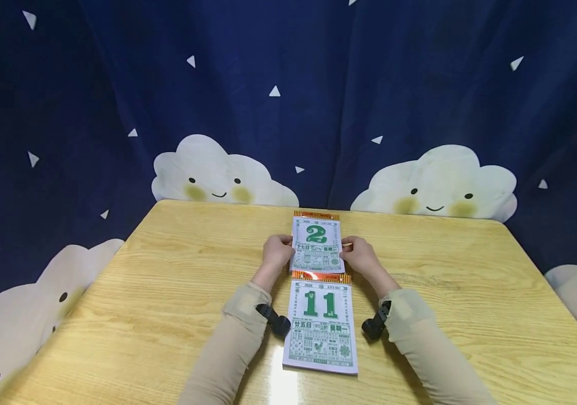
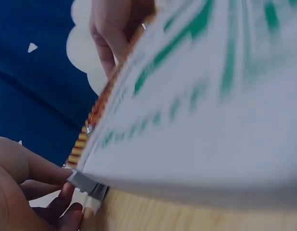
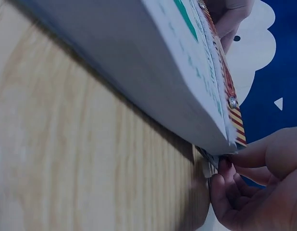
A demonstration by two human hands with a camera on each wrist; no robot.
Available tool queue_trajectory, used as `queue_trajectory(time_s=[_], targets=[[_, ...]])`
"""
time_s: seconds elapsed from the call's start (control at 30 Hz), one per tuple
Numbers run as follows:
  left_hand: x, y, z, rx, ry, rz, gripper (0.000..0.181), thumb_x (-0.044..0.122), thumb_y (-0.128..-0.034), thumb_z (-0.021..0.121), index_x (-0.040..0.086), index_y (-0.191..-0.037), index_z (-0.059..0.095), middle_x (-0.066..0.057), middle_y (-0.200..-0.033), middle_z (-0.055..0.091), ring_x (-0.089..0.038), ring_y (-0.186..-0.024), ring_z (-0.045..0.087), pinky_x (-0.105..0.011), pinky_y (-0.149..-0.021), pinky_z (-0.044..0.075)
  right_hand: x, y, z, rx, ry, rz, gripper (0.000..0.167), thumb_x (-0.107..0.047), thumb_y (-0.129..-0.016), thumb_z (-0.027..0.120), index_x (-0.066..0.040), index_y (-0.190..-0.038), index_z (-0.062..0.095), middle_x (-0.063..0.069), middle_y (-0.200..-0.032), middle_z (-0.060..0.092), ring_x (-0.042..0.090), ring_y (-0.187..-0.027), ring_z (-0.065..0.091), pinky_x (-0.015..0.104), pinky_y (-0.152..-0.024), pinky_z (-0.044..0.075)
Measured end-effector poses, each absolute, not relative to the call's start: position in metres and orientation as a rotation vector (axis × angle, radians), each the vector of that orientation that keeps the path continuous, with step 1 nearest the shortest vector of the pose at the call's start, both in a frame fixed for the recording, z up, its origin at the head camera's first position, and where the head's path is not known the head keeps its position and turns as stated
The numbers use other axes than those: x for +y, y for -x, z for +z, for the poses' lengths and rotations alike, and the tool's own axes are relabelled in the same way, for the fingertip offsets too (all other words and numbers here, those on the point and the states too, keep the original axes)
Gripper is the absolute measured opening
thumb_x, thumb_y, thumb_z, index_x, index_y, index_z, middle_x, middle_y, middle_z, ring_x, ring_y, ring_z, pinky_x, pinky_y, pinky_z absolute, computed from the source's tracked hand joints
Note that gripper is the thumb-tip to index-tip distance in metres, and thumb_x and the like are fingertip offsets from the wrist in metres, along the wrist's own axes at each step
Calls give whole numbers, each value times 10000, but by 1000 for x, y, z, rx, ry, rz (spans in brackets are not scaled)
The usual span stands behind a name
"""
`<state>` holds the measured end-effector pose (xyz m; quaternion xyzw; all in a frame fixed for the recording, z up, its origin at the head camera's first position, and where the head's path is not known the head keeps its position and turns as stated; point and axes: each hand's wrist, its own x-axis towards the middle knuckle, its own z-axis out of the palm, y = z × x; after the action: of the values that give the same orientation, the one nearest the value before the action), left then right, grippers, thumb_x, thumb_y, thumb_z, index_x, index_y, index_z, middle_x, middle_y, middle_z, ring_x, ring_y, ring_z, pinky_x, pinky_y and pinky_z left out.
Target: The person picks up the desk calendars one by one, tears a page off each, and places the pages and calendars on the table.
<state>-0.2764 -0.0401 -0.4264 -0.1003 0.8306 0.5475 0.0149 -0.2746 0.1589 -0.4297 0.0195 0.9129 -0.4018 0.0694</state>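
Note:
Two tear-off calendars lie one above the other in the head view. The far calendar [image 1: 317,242] shows a green 2 under a red and yellow header. My left hand [image 1: 277,251] holds its left side. On the opposite side, my right hand [image 1: 359,253] pinches the right edge. Nearer to me is the other calendar [image 1: 320,326], with a green 11; its header meets the far one's lower edge. In the left wrist view, the left thumb and fingers [image 2: 62,178] grip a greyish edge. The right wrist view has the right hand [image 3: 264,178] pinching a corner.
Both calendars lie on a light wooden table [image 1: 192,270]. Behind it hangs a dark blue curtain [image 1: 248,56] with white triangles and smiling clouds. A black wrist camera [image 1: 279,325] on the left arm and another [image 1: 372,327] on the right flank the near calendar.

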Motion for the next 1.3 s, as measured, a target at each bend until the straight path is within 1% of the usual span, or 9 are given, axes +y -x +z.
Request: queue_trajectory(time_s=[0.2, 0.4, 0.47, 0.67, 0.8, 0.87, 1.03, 1.2, 1.3], targets=[[-36, 275, -424, 2520, 329, 1891, 419, -131, -704, 562, -7, -1097, 641, -132, -955, 639, -200, -875, 577, -245, -731, 500, 158, 271, -426, 2739, -95, -1281, 421, -39, -863, 546, 28, -1269, 462, 145, -984, 552, 217, -852, 511, 228, -622, 413], [-36, 272, -420, 2346, 261, 2086, 405, -106, -752, 558, -3, -1139, 620, -156, -1070, 591, -204, -861, 586, -278, -730, 527, 158, 267, -421, 2691, -162, -1366, 416, -57, -886, 527, -18, -1291, 439, 140, -1006, 525, 204, -787, 508, 217, -486, 393], [-36, 271, -418, 2307, 241, 2116, 405, -92, -771, 556, 3, -1161, 606, -171, -1104, 584, -222, -884, 606, -287, -739, 534, 158, 266, -421, 2704, -161, -1376, 414, -53, -887, 524, -18, -1290, 441, 139, -1007, 526, 197, -787, 506, 212, -488, 398], [-38, 269, -410, 2172, 131, 2272, 408, -95, -786, 547, -29, -1188, 566, -184, -1152, 589, -244, -1011, 585, -265, -814, 509, 159, 263, -418, 2738, -148, -1472, 411, -30, -867, 531, -11, -1273, 472, 141, -998, 538, 214, -853, 494, 235, -631, 425], [-40, 267, -406, 2033, 73, 2396, 404, -107, -794, 546, -29, -1189, 562, -174, -1154, 598, -233, -1010, 593, -269, -834, 506, 159, 263, -416, 2638, -150, -1656, 420, 0, -846, 538, 9, -1262, 476, 158, -1003, 532, 202, -840, 514, 290, -707, 486], [-42, 267, -406, 1996, 36, 2435, 403, -106, -795, 550, -22, -1190, 565, -172, -1161, 598, -225, -1010, 599, -268, -835, 506, 161, 264, -415, 2563, -163, -1748, 418, -6, -852, 535, 8, -1265, 471, 138, -1004, 514, 177, -826, 525, 320, -748, 514], [-48, 267, -406, 1934, -65, 2500, 402, -110, -798, 546, -34, -1192, 558, -190, -1182, 582, -203, -1016, 598, -242, -809, 510, 166, 264, -411, 2344, -220, -1955, 385, -48, -878, 538, -3, -1254, 467, 92, -1010, 485, 150, -825, 538, 419, -874, 484], [-49, 265, -411, 1787, -71, 2583, 419, -138, -797, 535, -62, -1209, 536, -224, -1204, 556, -135, -947, 608, -203, -752, 514, 169, 262, -408, 2249, -228, -2012, 389, -72, -888, 546, 2, -1258, 452, 151, -1178, 494, 150, -904, 553, 423, -923, 456], [-50, 263, -411, 1707, -77, 2630, 432, -156, -796, 523, -82, -1221, 514, -229, -1201, 555, -98, -903, 614, -195, -743, 514, 170, 260, -408, 2212, -226, -2042, 401, -76, -883, 557, 8, -1258, 442, 149, -1184, 533, 106, -878, 572, 404, -909, 464]])
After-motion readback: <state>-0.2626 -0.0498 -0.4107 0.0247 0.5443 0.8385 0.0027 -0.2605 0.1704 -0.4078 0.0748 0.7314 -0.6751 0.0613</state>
